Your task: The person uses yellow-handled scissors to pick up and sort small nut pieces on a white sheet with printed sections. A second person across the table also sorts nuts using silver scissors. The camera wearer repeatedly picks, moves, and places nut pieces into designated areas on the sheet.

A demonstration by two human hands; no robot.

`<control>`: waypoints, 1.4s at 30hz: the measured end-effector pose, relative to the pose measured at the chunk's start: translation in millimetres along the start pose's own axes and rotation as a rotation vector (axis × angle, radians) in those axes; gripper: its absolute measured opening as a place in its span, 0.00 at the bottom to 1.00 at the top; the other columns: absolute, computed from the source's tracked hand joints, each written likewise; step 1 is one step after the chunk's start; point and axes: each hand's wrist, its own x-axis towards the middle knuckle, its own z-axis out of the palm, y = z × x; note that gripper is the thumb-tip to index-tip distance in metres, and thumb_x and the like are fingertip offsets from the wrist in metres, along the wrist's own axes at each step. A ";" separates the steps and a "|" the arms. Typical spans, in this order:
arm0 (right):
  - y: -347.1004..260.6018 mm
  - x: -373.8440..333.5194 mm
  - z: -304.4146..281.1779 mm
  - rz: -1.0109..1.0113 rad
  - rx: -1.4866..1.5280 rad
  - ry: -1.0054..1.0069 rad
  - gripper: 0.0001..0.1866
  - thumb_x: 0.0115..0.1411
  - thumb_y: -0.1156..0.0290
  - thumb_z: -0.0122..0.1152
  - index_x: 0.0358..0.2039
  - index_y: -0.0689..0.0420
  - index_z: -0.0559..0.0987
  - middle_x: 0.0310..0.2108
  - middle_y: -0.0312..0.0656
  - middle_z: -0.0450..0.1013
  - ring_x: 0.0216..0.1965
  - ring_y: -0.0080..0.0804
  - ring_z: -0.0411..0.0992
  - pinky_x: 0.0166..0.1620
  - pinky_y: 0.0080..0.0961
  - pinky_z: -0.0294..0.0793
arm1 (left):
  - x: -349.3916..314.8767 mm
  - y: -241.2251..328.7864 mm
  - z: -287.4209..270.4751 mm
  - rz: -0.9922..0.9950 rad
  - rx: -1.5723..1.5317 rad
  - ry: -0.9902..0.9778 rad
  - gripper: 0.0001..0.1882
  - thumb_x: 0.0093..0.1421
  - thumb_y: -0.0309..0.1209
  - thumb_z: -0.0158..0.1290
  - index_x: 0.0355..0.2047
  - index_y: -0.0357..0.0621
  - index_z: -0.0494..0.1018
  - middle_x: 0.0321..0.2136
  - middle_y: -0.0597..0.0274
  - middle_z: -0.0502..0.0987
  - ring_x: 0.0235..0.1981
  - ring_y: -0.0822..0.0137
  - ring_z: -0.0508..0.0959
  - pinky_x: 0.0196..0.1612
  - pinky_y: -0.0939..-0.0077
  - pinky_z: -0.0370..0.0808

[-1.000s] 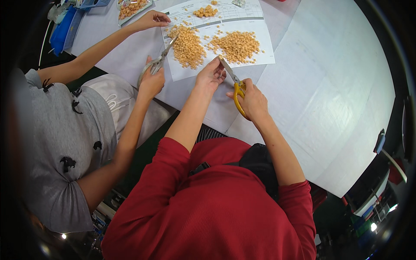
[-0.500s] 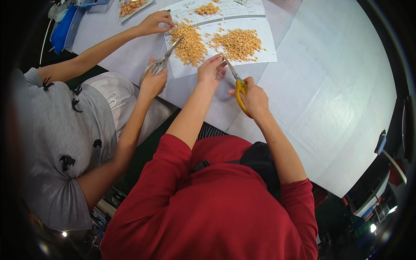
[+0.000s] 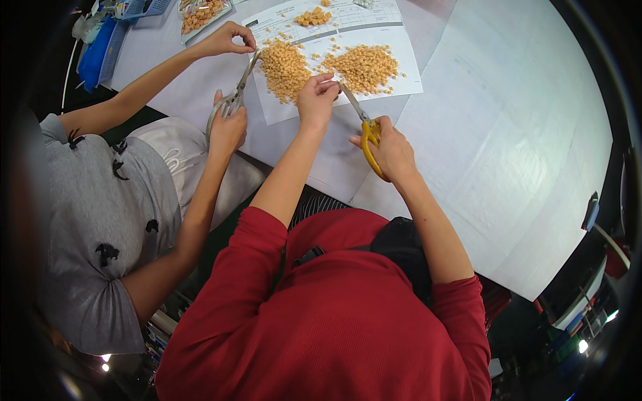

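My right hand [image 3: 393, 148] grips a pair of scissors [image 3: 367, 130] with yellow handles, its blades pointing away from me and to the left. Close to the blade tips, my left hand [image 3: 316, 100] is closed in a pinch. Whatever its fingertips hold is too small to make out. Just beyond my hands a heap of small orange-tan pieces [image 3: 361, 69] lies on a printed paper sheet [image 3: 409, 72]. A second heap of pieces [image 3: 283, 72] lies to its left, next to my left fingers.
On my left a co-worker in grey holds metal scissors [image 3: 233, 102], and that person's other hand [image 3: 231, 39] pinches near the left heap. Larger orange chunks [image 3: 313, 17] lie farther back. A clear bag of chunks [image 3: 200, 17] and blue baskets [image 3: 115, 50] stand at the far left.
My left hand has shifted a little left, its fingers drawn closer together; my right hand stays nearly in place. The co-worker's scissors have moved left, their tips now at that person's pinching fingers.
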 end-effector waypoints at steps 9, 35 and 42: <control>10.2 9.3 -8.5 0.081 0.012 0.075 0.34 0.49 0.42 0.63 0.43 0.59 0.70 0.29 0.53 0.76 0.32 0.51 0.76 0.34 0.41 0.74 | 4.1 2.9 -4.5 0.269 0.596 0.113 0.08 0.54 0.28 0.57 0.35 0.42 0.79 0.28 0.62 0.80 0.28 0.72 0.78 0.34 0.77 0.75; 3.0 2.6 -3.5 -0.009 0.130 -0.013 0.36 0.51 0.40 0.60 0.46 0.60 0.68 0.38 0.54 0.74 0.40 0.50 0.75 0.41 0.42 0.73 | 17.2 28.8 -11.3 -0.204 -0.082 -0.122 0.08 0.56 0.24 0.56 0.37 0.39 0.74 0.31 0.60 0.80 0.32 0.70 0.81 0.32 0.83 0.74; 1.2 3.0 -5.8 -0.016 0.100 0.007 0.36 0.50 0.40 0.62 0.45 0.60 0.68 0.36 0.54 0.75 0.38 0.51 0.75 0.38 0.43 0.73 | 15.0 34.3 -8.4 -0.173 -0.027 -0.149 0.09 0.56 0.23 0.56 0.38 0.36 0.73 0.32 0.58 0.79 0.32 0.69 0.80 0.32 0.83 0.74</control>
